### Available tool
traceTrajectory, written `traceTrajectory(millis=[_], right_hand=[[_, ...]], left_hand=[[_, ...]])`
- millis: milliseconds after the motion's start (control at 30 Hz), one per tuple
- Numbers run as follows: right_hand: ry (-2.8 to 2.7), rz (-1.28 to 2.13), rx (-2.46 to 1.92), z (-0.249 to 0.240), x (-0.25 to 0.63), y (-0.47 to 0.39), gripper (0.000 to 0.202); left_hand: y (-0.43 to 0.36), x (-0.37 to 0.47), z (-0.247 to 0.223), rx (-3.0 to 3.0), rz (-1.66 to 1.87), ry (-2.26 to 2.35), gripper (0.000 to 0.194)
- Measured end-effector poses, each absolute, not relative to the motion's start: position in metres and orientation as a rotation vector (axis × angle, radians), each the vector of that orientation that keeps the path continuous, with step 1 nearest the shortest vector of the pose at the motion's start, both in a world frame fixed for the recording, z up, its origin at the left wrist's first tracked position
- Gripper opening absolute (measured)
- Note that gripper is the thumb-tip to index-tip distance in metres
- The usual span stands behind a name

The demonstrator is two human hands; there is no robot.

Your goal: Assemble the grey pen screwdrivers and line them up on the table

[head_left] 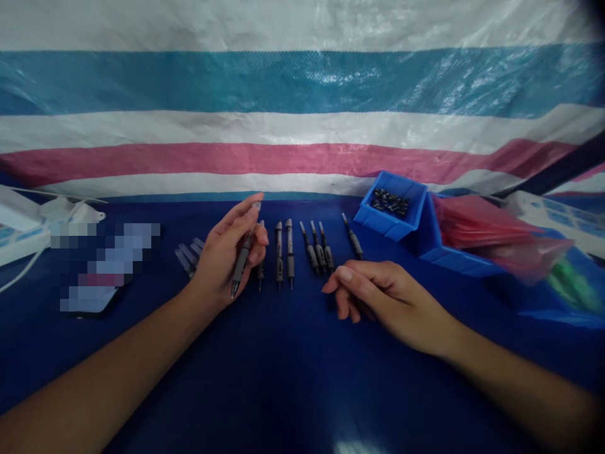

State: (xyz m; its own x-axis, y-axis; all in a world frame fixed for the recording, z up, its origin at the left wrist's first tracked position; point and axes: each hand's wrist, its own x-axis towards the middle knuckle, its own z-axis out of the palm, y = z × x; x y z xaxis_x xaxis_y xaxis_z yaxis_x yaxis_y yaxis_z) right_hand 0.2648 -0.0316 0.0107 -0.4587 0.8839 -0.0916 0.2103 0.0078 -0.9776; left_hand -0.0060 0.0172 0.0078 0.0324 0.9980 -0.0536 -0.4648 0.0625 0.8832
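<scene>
My left hand (231, 243) is wrapped round a gel pen (244, 252) with a clear barrel and a dark grip, held slanted with its tip down. Two finished-looking pens (284, 255) lie side by side on the table to its right, and another pen (261, 268) is partly hidden behind the fingers. Above the blue tabletop, my right hand (378, 287) has its fingers loosely bent, and nothing shows in them. Just beyond it lie three dark-gripped pen parts with refills sticking out (319, 252) and a single similar one (353, 238). Several clear tubes (189, 253) are left of my left hand.
A blue bin (411, 221) of small black parts (390, 202) stands at the back right. Beside it, other blue bins (454, 260) hold red plastic bags (482, 224) and green material (576, 284). A phone (113, 268) and white power strip (28, 233) are left; striped sheeting (283, 129) hangs behind.
</scene>
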Motion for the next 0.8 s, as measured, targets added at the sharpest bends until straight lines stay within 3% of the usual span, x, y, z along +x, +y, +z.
traceTrajectory(millis=[300, 533, 700, 800], right_hand=[[-1.704, 1.492, -1.127, 0.0118, 0.265, -0.0325, 0.055], [-1.704, 1.495, -1.126, 0.0105, 0.2657, -0.0316, 0.055], [-1.704, 1.5, -1.12, 0.0103, 0.2651, -0.0317, 0.055], [-1.704, 1.499, -1.126, 0.0105, 0.2647, -0.0312, 0.056]], left_hand=[[0.0172, -0.0052, 0.0074, 0.819, 1.321, 0.82, 0.021], [0.0202, -0.0083, 0.0028, 0.812, 1.336, 0.789, 0.037], [0.0188, -0.0055, 0.0054, 0.799, 1.332, 0.819, 0.016], [0.019, -0.0052, 0.0063, 0.795, 1.309, 0.811, 0.014]])
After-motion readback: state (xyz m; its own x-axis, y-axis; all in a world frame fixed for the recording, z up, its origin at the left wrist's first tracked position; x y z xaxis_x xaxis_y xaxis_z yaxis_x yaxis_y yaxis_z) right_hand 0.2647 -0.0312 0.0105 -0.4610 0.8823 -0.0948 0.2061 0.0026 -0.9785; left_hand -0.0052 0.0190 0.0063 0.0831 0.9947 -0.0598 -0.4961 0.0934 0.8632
